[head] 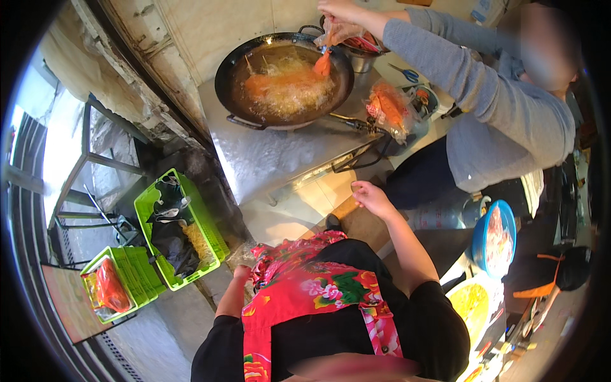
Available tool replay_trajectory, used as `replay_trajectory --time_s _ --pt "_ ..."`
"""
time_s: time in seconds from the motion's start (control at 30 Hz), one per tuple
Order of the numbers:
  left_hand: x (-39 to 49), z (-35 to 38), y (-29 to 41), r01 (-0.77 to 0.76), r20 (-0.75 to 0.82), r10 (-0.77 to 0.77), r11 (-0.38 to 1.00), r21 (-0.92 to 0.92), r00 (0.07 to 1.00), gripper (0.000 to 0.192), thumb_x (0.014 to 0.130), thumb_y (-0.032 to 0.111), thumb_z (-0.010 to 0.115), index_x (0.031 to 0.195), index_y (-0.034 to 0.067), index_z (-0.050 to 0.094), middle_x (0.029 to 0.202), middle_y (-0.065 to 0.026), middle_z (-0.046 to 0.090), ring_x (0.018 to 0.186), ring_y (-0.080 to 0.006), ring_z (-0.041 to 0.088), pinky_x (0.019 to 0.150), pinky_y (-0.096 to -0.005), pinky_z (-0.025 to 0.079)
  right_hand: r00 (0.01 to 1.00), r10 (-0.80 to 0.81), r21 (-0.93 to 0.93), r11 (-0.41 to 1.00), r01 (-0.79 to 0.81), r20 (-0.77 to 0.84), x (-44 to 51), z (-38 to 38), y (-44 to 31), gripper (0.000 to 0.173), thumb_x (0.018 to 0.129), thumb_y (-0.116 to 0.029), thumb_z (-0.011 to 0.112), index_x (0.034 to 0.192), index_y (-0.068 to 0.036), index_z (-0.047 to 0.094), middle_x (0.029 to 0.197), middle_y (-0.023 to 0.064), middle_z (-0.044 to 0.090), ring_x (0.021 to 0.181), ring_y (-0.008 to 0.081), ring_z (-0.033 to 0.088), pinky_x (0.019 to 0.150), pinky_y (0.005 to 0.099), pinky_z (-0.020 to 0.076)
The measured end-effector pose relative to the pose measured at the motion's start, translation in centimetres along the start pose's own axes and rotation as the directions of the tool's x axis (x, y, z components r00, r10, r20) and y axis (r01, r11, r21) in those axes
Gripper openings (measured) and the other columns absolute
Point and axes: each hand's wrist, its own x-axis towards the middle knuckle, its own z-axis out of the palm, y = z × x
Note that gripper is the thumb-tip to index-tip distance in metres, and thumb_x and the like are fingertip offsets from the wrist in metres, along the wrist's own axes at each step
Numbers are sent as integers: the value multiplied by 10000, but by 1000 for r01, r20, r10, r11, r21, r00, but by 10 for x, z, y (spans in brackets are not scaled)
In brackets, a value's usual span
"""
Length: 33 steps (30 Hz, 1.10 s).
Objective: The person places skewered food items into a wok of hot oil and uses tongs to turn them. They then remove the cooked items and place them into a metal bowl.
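Note:
My right hand [367, 195] hangs in the air before the steel worktop, its fingers loosely bent and apart, with nothing in it. Low at my side, my left hand [242, 272] is beside the red floral apron [329, 286]; its fingers are hidden. On the steel worktop [272, 153] stands a black wok [246, 125] of bubbling oil, with orange-coated food [286, 88] on sticks in it. At its right rim, a co-worker's hands [339, 12] hold a clear plastic bag [341, 32] above an orange piece [323, 64].
A plastic bag of orange food [386, 107] lies at the worktop's right end, near blue-handled scissors [405, 72]. Green crates [207, 227] stand on the left. The co-worker [496, 105] leans in from the right. A blue basin [479, 234] and a gas cylinder [439, 218] are at right.

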Motion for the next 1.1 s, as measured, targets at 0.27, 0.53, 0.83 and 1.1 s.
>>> replay_trajectory --time_s 0.27,0.53,0.83,1.1 --pt "3 75 77 31 7 -30 971 -236 1000 254 922 209 527 1069 23 619 836 -114 691 640 -198 661 544 -321 538 997 -57 70 996 52 60 42 -117 -16 360 924 -141 623 1261 -43 540 903 52 618 779 121 621 674 266 506" --pt "-31 143 171 -238 -197 253 966 97 947 283 860 276 632 1046 63 642 891 -166 708 833 -292 696 724 -402 551 973 -222 107 971 215 62 72 -216 -88 284 947 -110 588 1217 -24 568 911 28 620 810 102 599 729 240 493" --pt "-29 131 184 -195 -370 245 967 167 896 315 825 313 663 1030 74 644 939 -202 697 918 -357 670 809 -432 528 928 -356 246 915 321 112 52 -209 -146 279 970 -84 560 1243 -26 557 966 41 597 833 103 594 782 246 504" --pt "32 140 153 -51 -140 45 998 -39 989 280 823 258 609 951 17 668 852 -167 713 827 -295 697 782 -405 533 951 -259 145 948 284 -168 48 -234 -156 273 983 -151 545 1208 -4 588 885 21 623 773 92 583 748 232 470"
